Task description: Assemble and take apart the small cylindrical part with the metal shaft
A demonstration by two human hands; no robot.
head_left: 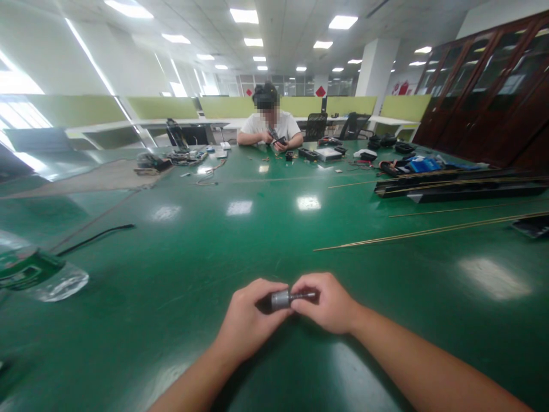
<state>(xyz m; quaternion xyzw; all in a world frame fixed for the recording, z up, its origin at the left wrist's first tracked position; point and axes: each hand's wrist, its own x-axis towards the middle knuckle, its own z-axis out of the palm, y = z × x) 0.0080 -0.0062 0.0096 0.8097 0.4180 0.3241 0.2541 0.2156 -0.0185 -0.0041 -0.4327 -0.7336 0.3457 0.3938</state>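
Observation:
Both my hands meet low over the green table (pixel 266 240), near its front edge. My left hand (pixel 249 323) grips the thick grey end of a small metal cylinder (pixel 283 298). My right hand (pixel 328 303) pinches the darker, thinner end of the same part. The piece lies level between my fingertips, and most of it is hidden by my fingers.
A plastic water bottle (pixel 36 274) lies at the left edge. A black cable (pixel 96 236) runs nearby. Thin brass rods (pixel 429 232) and long black rails (pixel 463 186) lie at right. A person (pixel 270 129) sits at the far side among tools and small boxes.

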